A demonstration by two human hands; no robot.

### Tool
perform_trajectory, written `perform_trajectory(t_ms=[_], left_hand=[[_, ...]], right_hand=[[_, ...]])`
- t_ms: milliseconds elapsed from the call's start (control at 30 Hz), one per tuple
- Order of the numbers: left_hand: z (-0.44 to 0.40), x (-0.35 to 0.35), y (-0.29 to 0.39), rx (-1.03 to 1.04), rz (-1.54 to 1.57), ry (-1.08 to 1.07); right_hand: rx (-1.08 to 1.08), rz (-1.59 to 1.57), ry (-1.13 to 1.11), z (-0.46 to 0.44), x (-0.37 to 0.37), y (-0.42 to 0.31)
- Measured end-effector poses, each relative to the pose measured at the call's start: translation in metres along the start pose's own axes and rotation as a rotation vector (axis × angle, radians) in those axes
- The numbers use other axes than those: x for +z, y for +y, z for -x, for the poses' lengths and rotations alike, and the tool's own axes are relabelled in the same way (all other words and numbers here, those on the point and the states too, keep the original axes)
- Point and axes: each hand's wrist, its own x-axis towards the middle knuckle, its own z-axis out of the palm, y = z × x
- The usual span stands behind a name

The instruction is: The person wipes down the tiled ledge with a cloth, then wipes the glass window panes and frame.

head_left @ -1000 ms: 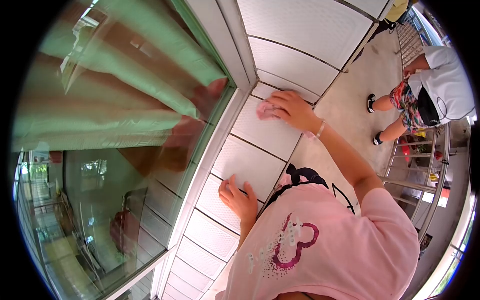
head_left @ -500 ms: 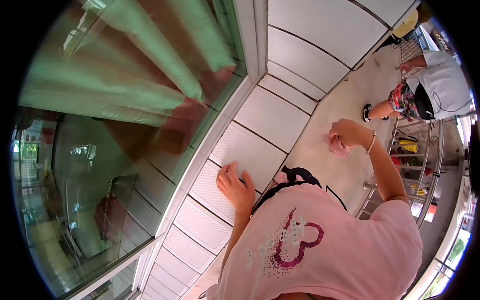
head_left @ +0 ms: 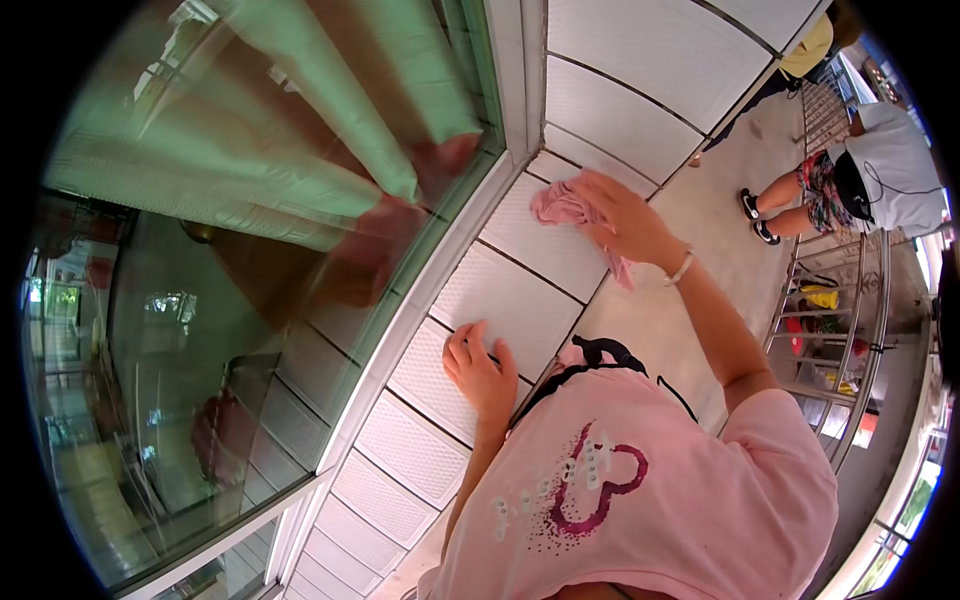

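My right hand (head_left: pixel 635 228) is closed over a pink cloth (head_left: pixel 563 200) on the white tiles (head_left: pixel 515 290), between the window frame (head_left: pixel 423 300) and the tiles' outer edge, one end hanging past it. My left hand (head_left: pixel 482 372), empty, fingers loosely spread, rests on the tiles nearer me. Open floor (head_left: pixel 650 310) lies beyond that edge.

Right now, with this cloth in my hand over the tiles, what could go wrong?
The pink cloth is bunched under your right hand with a loose end hanging out, so it might slip or drag. The bracelet on that wrist sits close to the cloth and could snag on it. Your left hand appears to rest on the tiles; if they are wet, which I can't tell, it might slide.
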Motion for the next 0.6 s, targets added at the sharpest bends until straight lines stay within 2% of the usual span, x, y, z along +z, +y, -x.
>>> perform_trajectory(t_ms=[33,100,233,300,367,433,467,533,600], left_hand=[[0.0,-0.002,0.0,-0.003,0.005,0.009],[-0.001,-0.006,-0.002,-0.003,0.002,0.019],[-0.003,-0.011,-0.003,-0.001,0.015,0.015],[-0.003,-0.011,-0.004,0.0,0.014,0.019],[0.0,-0.012,-0.005,0.002,0.012,0.023],[0.003,-0.012,-0.004,-0.002,0.015,0.024],[0.003,-0.012,-0.003,0.0,0.015,0.026],[0.004,-0.012,-0.001,0.002,-0.002,0.04],[0.005,-0.011,0.002,0.008,-0.001,0.037]], right_hand=[[-0.005,-0.001,0.0,0.0,0.026,0.013],[-0.132,0.264,0.194,-0.004,0.068,0.029],[-0.078,0.185,0.208,-0.038,0.09,0.009],[-0.225,0.194,0.222,-0.053,0.105,-0.003],[-0.226,0.211,0.244,-0.049,0.113,-0.027],[-0.364,0.102,0.194,-0.04,0.107,-0.053],[-0.365,0.104,0.196,-0.034,0.102,-0.066],[-0.566,-0.089,-0.024,-0.022,0.09,-0.087],[-0.568,-0.021,-0.026,-0.004,0.087,-0.082]])
